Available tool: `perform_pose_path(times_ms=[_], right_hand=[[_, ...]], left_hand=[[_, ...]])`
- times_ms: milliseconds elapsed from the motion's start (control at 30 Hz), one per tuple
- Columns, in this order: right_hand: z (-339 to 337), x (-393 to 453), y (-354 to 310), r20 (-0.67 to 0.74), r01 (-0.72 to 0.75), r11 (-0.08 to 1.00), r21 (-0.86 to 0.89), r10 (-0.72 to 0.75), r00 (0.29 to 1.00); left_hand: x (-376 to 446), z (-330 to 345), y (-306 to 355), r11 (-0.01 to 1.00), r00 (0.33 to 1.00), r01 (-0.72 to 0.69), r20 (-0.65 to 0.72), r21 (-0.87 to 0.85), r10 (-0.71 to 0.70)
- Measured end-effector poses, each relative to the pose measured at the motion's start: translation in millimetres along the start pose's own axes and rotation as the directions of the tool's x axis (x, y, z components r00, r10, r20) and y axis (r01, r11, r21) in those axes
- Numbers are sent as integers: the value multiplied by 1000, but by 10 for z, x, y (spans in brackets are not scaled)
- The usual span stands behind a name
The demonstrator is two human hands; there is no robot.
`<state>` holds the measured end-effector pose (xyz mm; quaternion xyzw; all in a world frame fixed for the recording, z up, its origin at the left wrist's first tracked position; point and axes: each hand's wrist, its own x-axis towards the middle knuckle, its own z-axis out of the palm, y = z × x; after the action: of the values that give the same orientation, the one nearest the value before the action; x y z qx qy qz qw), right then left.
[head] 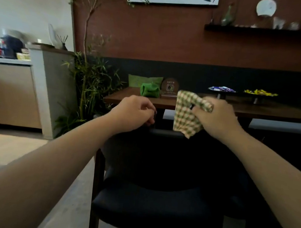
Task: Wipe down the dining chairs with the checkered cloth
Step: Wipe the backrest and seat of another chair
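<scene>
The right hand point(214, 119) grips the checkered cloth point(187, 114) above the chair point(154, 208) back; the left hand point(135, 112) grips its top.

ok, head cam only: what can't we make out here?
- Chair backrest: a dark mass against the dark table underside; its top rail edge is barely readable.
- Left hand fingertips: curled away from the camera, so contact with the chair cannot be told.
- Checkered cloth: the part under the right hand grip is covered by the fingers.
- Shelf items: motion-blurred.
- Round plaque text: too small.
</scene>
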<state>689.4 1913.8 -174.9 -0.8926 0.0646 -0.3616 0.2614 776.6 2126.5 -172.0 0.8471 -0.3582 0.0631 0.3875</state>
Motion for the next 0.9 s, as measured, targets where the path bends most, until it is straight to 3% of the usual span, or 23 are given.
perform_pose_path(times_ms=[100,267,400,500,567,667,800,900], right_hand=[[63,85,119,309,-132,984,-115,162,937],[63,216,154,395,-121,960,-252,216,893],[105,450,230,488,-198,938,-284,319,813],[301,560,281,604,-71,891,-449,362,710],[415,590,311,613,45,848,-528,344,711],[440,610,348,554,73,814,-577,324,767],[515,611,383,653,177,761,-624,384,653],[537,577,393,677,169,791,-588,368,637]], left_hand=[[248,76,-91,990,968,69,233,125,-97],[544,134,-153,953,875,-82,479,292,-71],[758,268,-223,901,824,-161,557,404,-102],[833,340,-254,838,731,-176,638,516,-240],[839,345,-267,827,713,-159,642,540,-282],[873,358,-302,832,767,-164,599,530,-230],[890,429,-346,845,697,-128,654,519,-295],[868,463,-386,852,668,-95,667,515,-329]])
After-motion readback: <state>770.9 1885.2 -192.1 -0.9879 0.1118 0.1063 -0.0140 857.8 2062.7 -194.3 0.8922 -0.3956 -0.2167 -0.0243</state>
